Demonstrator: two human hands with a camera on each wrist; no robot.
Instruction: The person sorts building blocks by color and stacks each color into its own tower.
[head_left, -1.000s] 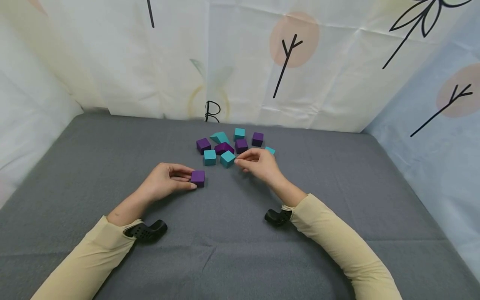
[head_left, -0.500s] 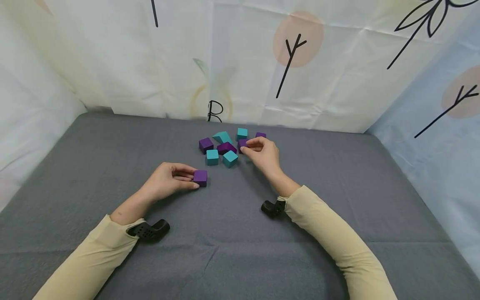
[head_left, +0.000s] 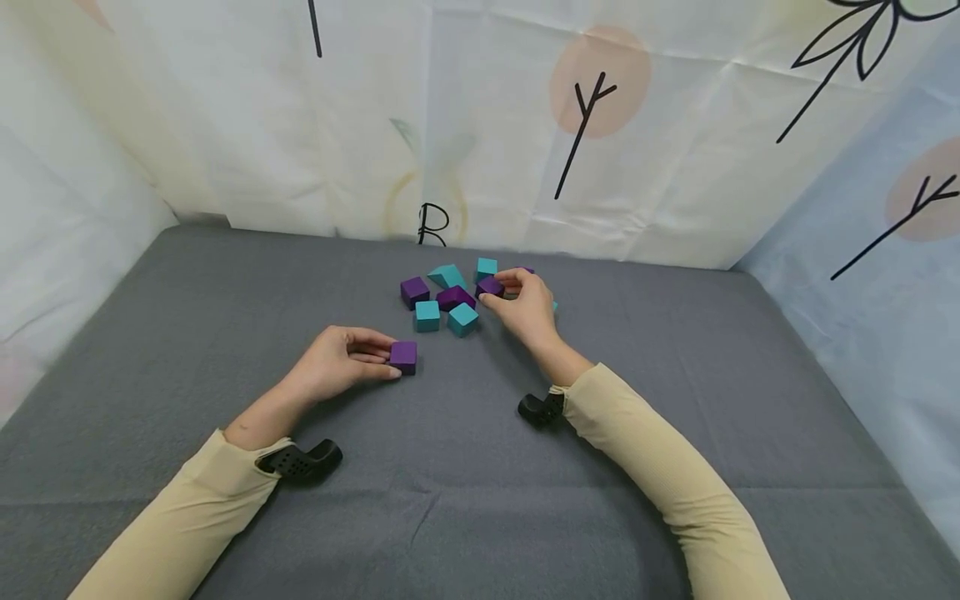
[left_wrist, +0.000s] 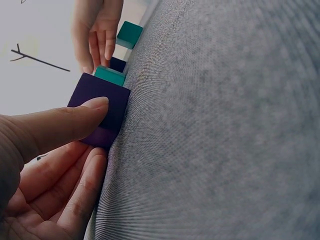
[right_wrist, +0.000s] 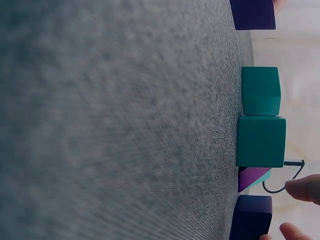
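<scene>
On the grey cloth, my left hand [head_left: 337, 362] holds a purple cube [head_left: 403, 357] by its left side. Seen from the left wrist, the thumb [left_wrist: 92, 107] presses one face of that cube, with the fingers below it. My right hand [head_left: 527, 310] is at the right of the group, thumb and fingers parted around a second purple cube [head_left: 490, 287]. In the right wrist view its thumb [right_wrist: 305, 189] shows apart from this purple cube [right_wrist: 251, 217], while a fingertip overlaps its edge.
Teal cubes [head_left: 427, 316] [head_left: 462, 319] [head_left: 487, 268], a teal wedge [head_left: 447, 277], a purple notched block [head_left: 455, 298] and another purple cube [head_left: 415, 292] lie close together. Partly behind my right hand are a purple block [head_left: 525, 269] and a teal piece [head_left: 555, 307]. Patterned curtain [head_left: 495, 125] borders the table.
My right hand has moved from beside the front teal cube, away from me, to the purple cube behind it. The left hand keeps its cube in the same spot.
</scene>
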